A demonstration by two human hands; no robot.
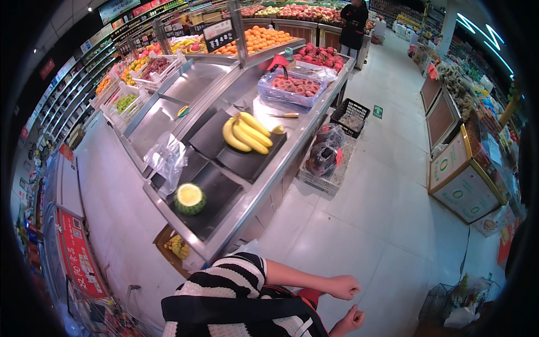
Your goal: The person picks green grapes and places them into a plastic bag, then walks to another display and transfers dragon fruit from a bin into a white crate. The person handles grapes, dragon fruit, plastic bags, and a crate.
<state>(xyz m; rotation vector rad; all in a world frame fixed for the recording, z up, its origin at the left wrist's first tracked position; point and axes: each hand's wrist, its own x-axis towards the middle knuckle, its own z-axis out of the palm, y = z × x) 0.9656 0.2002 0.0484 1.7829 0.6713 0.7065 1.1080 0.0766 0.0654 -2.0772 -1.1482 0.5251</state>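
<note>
My left hand (343, 287) is held out over the pale floor with its fingers curled into a loose fist. Just below it in the picture, my right hand (350, 320) is also closed, and I see nothing in either one. Both hands are apart from the metal display stand (260, 194) to their upper left. A bunch of yellow bananas (247, 133) rests on the stand's black mat. Closer to me sits a cut melon (190, 199), green-skinned with a pale yellow face upward. A crumpled clear plastic bag (168, 160) lies beside it.
A knife (286, 115) lies on the stand near a plastic-wrapped tub of red fruit (292, 87). Crates (328, 168) stand on the floor along the stand's right side. Cartons (467, 174) line the aisle's right. A person (353, 25) in dark clothing stands at the far end.
</note>
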